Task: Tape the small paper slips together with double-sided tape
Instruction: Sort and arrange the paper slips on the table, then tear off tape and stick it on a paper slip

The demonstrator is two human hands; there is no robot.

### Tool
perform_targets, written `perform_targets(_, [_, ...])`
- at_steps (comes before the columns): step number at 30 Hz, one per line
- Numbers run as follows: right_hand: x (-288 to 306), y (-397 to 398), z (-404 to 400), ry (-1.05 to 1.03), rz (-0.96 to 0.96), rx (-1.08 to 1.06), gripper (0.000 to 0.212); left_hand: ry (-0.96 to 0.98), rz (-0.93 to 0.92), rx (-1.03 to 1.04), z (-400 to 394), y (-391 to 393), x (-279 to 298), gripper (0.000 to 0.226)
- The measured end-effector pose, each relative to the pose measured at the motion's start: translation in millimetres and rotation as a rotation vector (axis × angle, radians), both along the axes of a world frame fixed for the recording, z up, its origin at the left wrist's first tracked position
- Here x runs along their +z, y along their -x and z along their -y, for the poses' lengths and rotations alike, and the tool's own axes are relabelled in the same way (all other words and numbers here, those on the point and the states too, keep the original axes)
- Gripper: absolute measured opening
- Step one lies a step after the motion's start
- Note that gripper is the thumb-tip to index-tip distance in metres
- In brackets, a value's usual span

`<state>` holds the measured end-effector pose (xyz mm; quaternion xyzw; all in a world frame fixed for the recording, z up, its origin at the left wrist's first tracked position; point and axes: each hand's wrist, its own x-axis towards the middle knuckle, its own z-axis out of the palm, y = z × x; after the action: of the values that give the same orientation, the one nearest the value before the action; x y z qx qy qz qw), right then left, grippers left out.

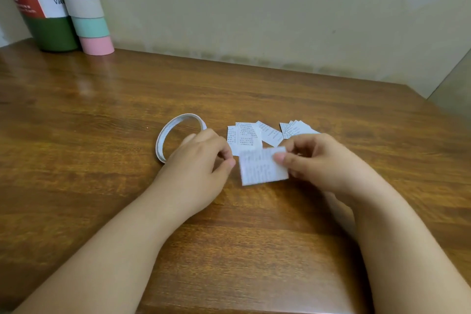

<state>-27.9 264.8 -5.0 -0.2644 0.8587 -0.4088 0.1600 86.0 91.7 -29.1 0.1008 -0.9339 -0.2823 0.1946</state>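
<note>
White printed paper is sitting at the centre of the scene: a small slip (263, 166) is being pinched at its right edge by the right hand (321, 160), thumb on top and curled fingers behind it, so that the slip is hanging just above the wooden table (102, 115), blurred and tilted slightly. The left hand (201, 160) is hovering just beside the slip's left edge, its fingers curled with thumb and forefinger tips nearly meeting; whether anything is caught between them cannot be told, since the spot is too small and soft to read.

Behind the held slip, more paper slips (246, 136) are lying overlapped on the tabletop, and a second fanned cluster (295, 129) is resting near them to the right, partly hidden by the right hand's knuckles. The roll of double-sided tape (163, 135), a thin white ring lying tilted on the wood, is sitting left of the slips, with the left hand overlapping its near right side.

At the far left corner, against the pale wall (280, 7), a dark green cylinder (43, 20) with a red and white label is standing beside a tube (86, 7) banded in purple, grey, teal and pink.
</note>
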Motion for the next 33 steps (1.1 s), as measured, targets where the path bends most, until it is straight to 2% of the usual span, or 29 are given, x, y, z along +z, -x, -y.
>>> perform_targets(2, [0.1,12.5,-8.9,0.21,0.051,-0.225,0.02,-0.007,-0.091,-0.011,1.7,-0.7,-0.3,0.011])
perform_targets(4, [-2.7,26.5,-16.8,0.274,-0.002,-0.457,0.019,0.001,-0.153,-0.015,2.1,-1.4,0.1,0.023])
perform_targets(6, [-5.5,36.5,-21.5,0.234,-0.06,-0.586,0.014,0.005,-0.191,0.005,0.3,-2.3,1.2,0.032])
perform_targets(8, [-8.5,41.8,-21.7,0.148,-0.105,-0.623,0.011,-0.005,-0.204,0.034,-1.8,-3.2,2.2,0.034])
perform_targets(10, [-11.7,42.8,-21.2,0.052,-0.149,-0.643,0.021,-0.012,-0.209,0.061,-2.3,-3.1,2.1,0.03])
perform_targets(13, [-11.6,39.5,-21.3,-0.066,-0.296,-0.659,0.046,-0.091,-0.211,0.08,-0.9,-3.1,2.2,0.033])
perform_targets(15, [-10.7,31.5,-16.9,-0.018,-0.41,-0.595,0.048,-0.139,-0.229,0.071,-0.9,-3.8,3.9,0.034])
perform_targets(19, [-9.6,0.1,9.9,0.252,-0.49,-0.206,0.029,-0.273,-0.3,-0.004,-3.5,-6.0,6.8,0.04])
perform_targets(23, [-10.4,-21.5,29.4,0.319,-0.656,0.097,0.033,-0.427,-0.351,-0.137,-7.9,-8.7,8.7,0.04])
perform_targets(27, [-10.9,-25.2,33.1,0.369,-0.759,0.098,0.021,-0.535,-0.363,-0.227,-10.7,-10.2,11.8,0.036])
perform_targets(30, [-9.3,-26.9,31.9,0.406,-0.811,0.061,0.018,-0.54,-0.341,-0.21,-10.6,-8.7,11.1,0.034])
perform_targets(33, [-7.4,-27.2,29.1,0.443,-0.828,0.039,0.019,-0.528,-0.304,-0.175,-8.7,-7.6,11.1,0.022])
